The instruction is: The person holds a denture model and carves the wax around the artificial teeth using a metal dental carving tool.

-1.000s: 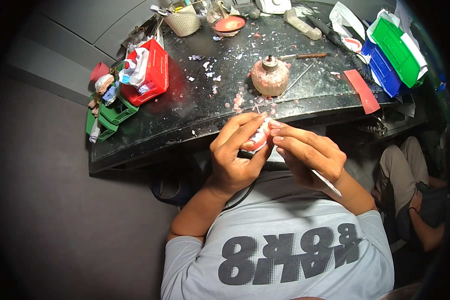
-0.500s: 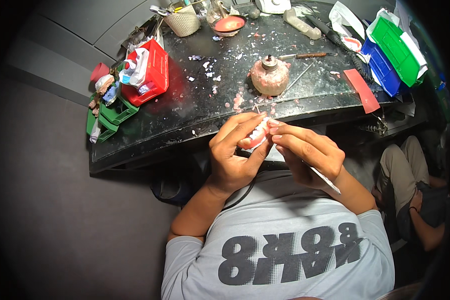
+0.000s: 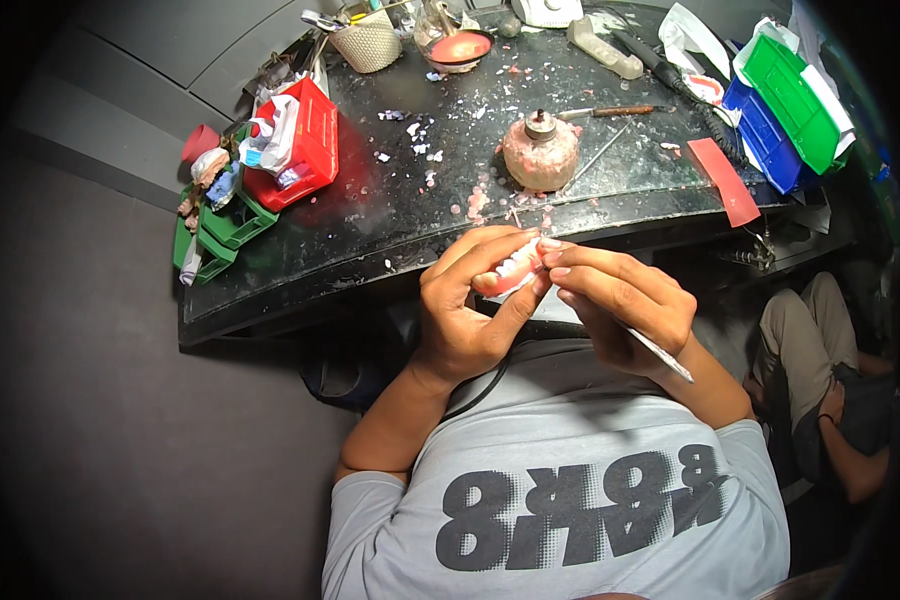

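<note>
My left hand (image 3: 475,315) is closed around a pink dental model with white teeth (image 3: 513,275), held just in front of the bench's front edge. My right hand (image 3: 625,305) grips a slim, pale-handled tool (image 3: 667,358), its handle sticking out toward the lower right, and its fingertips touch the right side of the model. The tool's working tip is hidden or too small to make out. On the bench beyond my hands stands a round, wax-spattered burner (image 3: 538,155), with a metal rod (image 3: 600,155) and a wooden-handled knife (image 3: 625,111) beside it.
The black bench (image 3: 390,240) carries a red bin (image 3: 315,135) and green bins (image 3: 235,230) at left, a woven cup (image 3: 365,45) and pink bowl (image 3: 457,47) behind, blue (image 3: 755,135) and green (image 3: 790,90) trays and a pink sheet (image 3: 720,175) at right. Another person's legs (image 3: 805,350) show at right.
The handle end of the tool in my right hand has shifted slightly right, and my fingers have shifted a little on the model. The objects on the bench are unchanged.
</note>
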Demonstrator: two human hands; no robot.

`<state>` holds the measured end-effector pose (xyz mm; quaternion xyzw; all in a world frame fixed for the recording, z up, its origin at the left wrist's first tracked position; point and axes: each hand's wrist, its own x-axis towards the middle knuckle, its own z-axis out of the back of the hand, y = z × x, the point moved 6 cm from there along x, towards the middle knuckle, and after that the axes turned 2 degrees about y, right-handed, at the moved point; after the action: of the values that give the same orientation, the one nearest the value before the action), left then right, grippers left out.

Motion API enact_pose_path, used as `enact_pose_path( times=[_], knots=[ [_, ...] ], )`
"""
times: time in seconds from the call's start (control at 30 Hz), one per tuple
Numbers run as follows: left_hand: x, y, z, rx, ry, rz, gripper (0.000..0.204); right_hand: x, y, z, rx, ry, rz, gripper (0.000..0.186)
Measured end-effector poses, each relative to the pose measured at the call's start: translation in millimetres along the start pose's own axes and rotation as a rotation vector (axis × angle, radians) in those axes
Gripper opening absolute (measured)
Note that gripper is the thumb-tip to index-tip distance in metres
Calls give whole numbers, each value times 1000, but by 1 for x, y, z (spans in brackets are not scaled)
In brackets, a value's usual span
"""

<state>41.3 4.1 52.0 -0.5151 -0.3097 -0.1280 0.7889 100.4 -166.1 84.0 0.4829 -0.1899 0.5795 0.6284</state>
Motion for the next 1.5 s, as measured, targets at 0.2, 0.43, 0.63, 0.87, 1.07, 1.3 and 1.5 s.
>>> enact_pose_path(
  times=[0.2, 0.43, 0.63, 0.87, 1.07, 1.3, 1.5],
  knots=[
    [-1, -4, -1, 74, 10, -21, 37, 1, 2, 0, 21, -9, 23, 24],
    [-2, 2, -1, -23, 12, -21, 37, 2, -1, -2, 50, -5, 33, 23],
    [-3, 3, -1, -50, 38, -5, 37, 0, -6, -1, -22, -43, 53, 23],
    [-4, 2, -3, -63, 47, 58, 34, -11, -17, 10, 145, -250, -6, 13],
    [-1, -6, -5, -21, 67, -37, 38, -10, -14, 16, 111, -141, -4, 22],
    [1, -12, -1, 0, 55, -125, 39, -1, 4, 6, 104, -38, 39, 27],
    [1, -13, 0, -48, 60, -147, 41, -1, 9, 3, 104, 26, 117, 31]
  ],
)
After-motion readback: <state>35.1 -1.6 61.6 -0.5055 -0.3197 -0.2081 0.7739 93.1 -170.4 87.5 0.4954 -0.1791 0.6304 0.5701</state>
